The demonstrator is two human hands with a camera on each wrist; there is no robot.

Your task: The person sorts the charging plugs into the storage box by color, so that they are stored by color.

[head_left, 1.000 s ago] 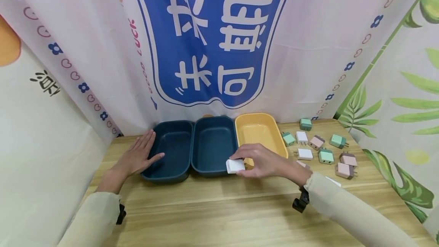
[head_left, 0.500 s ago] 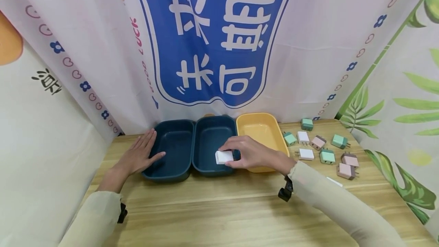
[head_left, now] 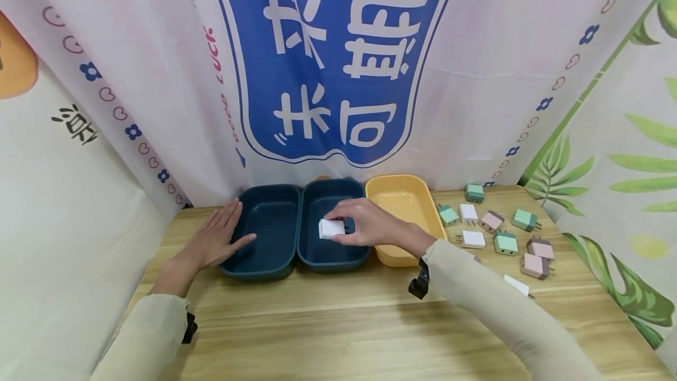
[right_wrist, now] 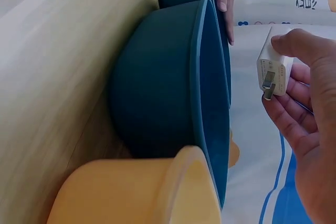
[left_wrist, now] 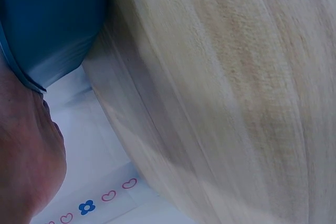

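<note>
My right hand (head_left: 370, 225) pinches a white charger plug (head_left: 331, 229) between thumb and fingers, above the middle dark blue bin (head_left: 330, 266). In the right wrist view the charger's (right_wrist: 274, 66) two metal prongs point back toward the wrist, and the charger is held above the bin rims. My left hand (head_left: 214, 237) rests on the left edge of the left dark blue bin (head_left: 259, 276), fingers straight and thumb over the rim. Only part of that hand (left_wrist: 31, 150) shows in the left wrist view, against the bin's outer wall (left_wrist: 52, 24).
A yellow bin (head_left: 402, 258) adjoins the middle bin on the right. Several green, pink and white chargers lie on the wooden table (head_left: 317, 328) at the right, including a green one (head_left: 506, 243), a pink one (head_left: 534, 265) and a white one (head_left: 473, 239). A printed curtain (head_left: 465, 104) hangs behind.
My right hand has carried the white charger leftward, from the front edge between the middle and yellow bins to over the middle bin. The left hand has stayed on its bin.
</note>
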